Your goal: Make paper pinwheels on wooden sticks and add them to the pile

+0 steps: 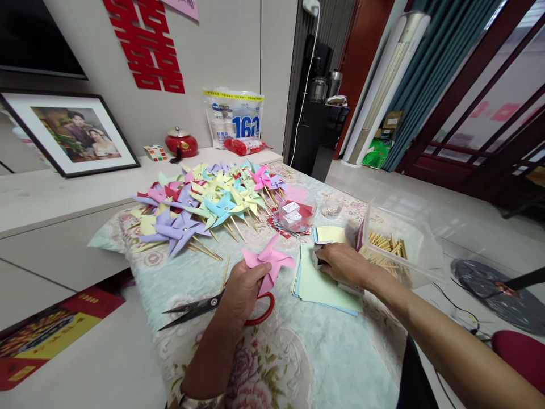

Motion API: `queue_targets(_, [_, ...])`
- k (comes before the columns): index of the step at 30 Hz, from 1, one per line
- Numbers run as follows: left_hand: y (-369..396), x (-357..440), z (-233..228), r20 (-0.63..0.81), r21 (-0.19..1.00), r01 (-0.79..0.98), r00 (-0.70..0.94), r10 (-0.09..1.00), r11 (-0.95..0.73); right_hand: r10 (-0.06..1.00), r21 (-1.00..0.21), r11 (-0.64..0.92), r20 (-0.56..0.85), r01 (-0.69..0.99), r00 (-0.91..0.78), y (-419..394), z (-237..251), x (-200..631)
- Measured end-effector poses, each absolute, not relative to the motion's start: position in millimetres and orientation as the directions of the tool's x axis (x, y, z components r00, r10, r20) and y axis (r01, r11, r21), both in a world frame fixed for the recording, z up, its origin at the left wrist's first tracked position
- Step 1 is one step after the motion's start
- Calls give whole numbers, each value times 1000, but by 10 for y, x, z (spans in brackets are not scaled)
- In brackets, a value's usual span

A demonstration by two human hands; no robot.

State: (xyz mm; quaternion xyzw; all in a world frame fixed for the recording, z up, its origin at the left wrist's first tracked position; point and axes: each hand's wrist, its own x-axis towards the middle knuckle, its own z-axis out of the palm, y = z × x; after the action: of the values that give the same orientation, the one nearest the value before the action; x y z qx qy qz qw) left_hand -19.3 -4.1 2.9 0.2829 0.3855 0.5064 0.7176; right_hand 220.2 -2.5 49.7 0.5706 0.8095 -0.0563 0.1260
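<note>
My left hand (242, 289) holds a pink paper pinwheel (268, 262) above the table, close over the red-handled scissors (200, 307) that lie open on the cloth. My right hand (340, 264) rests on a small white box beside a stack of pastel paper sheets (323, 281), with its fingers curled around the box. A clear plastic box of wooden sticks (385, 245) stands just beyond that hand. One loose wooden stick (225, 271) lies by the left hand.
A heap of finished pinwheels (204, 201) in several colours covers the far part of the floral tablecloth (298, 352). A small clear tub (294, 215) and a glass (331, 208) stand mid-table. A low cabinet holds a framed photo, red jar and bag.
</note>
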Motion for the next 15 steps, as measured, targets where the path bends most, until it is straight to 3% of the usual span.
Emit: queue_targets(15, [-45, -190, 41, -251, 799, -509, 205, 946, 322, 927, 97, 340, -200, 935, -316, -90, 485, 2171])
